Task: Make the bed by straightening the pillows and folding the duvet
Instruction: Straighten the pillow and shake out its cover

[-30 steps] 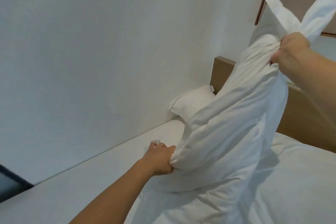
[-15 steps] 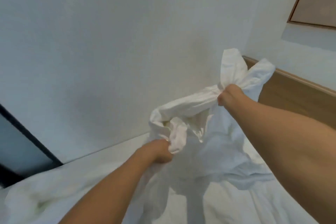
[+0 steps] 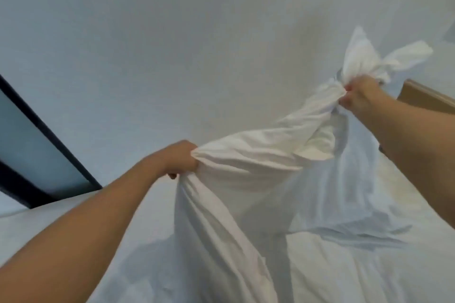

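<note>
Fingers of both hands are curled tight into bunched white cloth: the left hand (image 3: 183,158) at the centre of the frame grips one gathered corner of the duvet (image 3: 248,167), and the right hand (image 3: 360,94) at the upper right clenches another, with loose ends of fabric sprouting above its fist. Between the two fists the duvet hangs as a twisted, sagging band lifted off the bed, its lower part draping down toward the bottom centre of the frame and onto the white mattress (image 3: 357,265). The step in hand looks like shaking the duvet out before folding it. To do it well, the person would probably need to spread the arms wider so the twist unwinds, find the true corners rather than mid-edge bunches, and keep both fists level so the cloth drops flat. No pillow is visible in this view. A pale wall (image 3: 197,32) fills the upper half and runs close along the far side of the bed, which leaves little room to swing the cloth that way. A dark-framed panel (image 3: 32,155) sits at the left edge, and the wooden headboard (image 3: 428,99) shows at the right edge behind the right forearm.
</note>
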Demonstrator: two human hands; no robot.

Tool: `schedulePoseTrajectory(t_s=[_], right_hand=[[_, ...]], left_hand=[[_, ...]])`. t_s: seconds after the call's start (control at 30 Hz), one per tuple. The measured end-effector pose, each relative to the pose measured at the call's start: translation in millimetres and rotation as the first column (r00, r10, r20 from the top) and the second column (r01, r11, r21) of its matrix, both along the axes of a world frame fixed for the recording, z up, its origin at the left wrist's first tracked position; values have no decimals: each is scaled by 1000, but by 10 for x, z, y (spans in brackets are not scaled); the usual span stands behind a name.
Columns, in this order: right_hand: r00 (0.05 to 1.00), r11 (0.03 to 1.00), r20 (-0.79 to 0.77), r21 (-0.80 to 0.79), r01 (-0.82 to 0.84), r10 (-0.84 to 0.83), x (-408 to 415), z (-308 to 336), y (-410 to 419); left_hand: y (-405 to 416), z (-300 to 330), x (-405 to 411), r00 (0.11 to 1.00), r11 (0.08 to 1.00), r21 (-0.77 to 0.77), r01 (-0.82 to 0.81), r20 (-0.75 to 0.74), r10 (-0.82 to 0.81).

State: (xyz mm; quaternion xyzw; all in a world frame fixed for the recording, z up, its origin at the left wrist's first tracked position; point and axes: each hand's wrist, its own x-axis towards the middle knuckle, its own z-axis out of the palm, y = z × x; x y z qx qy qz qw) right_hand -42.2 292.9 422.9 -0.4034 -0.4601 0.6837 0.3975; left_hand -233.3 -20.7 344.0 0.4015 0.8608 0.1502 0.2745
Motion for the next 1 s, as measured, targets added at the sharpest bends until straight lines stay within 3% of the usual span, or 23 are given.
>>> schedulePoseTrajectory(t_s=[0.07, 0.1, 0.17, 0.23, 0.3, 0.37, 0.43, 0.5, 0.57, 0.67, 0.73, 0.87, 1.0], right_hand=[[953, 991, -301, -131, -2, -38, -206, 217, 369], [943, 991, -324, -134, 26, -69, -419, 253, 576], [960, 997, -272, -55, 61, -74, -833, 336, 746], [984, 993, -127, 12, -121, 121, -977, 396, 350], [908, 915, 142, 28, -402, 395, -1078, 265, -2], [782, 851, 403, 17, -525, 475, -1116, -143, -182], [720, 831, 559, 95, -548, 411, -1026, -763, -316], [621, 808, 689, 87, -583, 374, -760, -1500, -475], [480, 779, 786, -4, -627, 389, -360, -2217, -686], [270, 738, 881, -122, -663, 388, 212, -3113, -985], [163, 738, 912, -188, -648, 376, 488, -3553, -1145], [86, 763, 911, -281, -582, 402, 849, -4326, -1426], [-9, 878, 935, -336, -341, 354, 1141, -5137, -1616]], left_hand=[[-148, 242, -599, 953, 982, 63, -177, -240, 187], [-243, 408, -890, 886, 960, 110, -259, -369, 281], [-362, 682, -1205, 740, 945, 91, -313, -600, 303], [-316, 631, -1246, 582, 939, 81, -334, -766, 272], [-202, 388, -1138, 462, 936, 146, -320, -838, 289], [-47, -52, -906, 518, 953, 173, -247, -808, 281], [113, -572, -589, 679, 985, 37, -170, -720, 145], [219, -1144, -239, 864, 989, -129, -75, -504, 0], [222, -1740, 69, 960, 959, -282, 22, -264, -99], [97, -2534, 431, 990, 878, -464, 119, -16, -143], [-23, -2964, 632, 991, 844, -519, 137, 68, -119], [-141, -3709, 886, 988, 830, -535, 157, 93, -127], [96, -4407, 1016, 996, 890, -447, 87, 40, -78]])
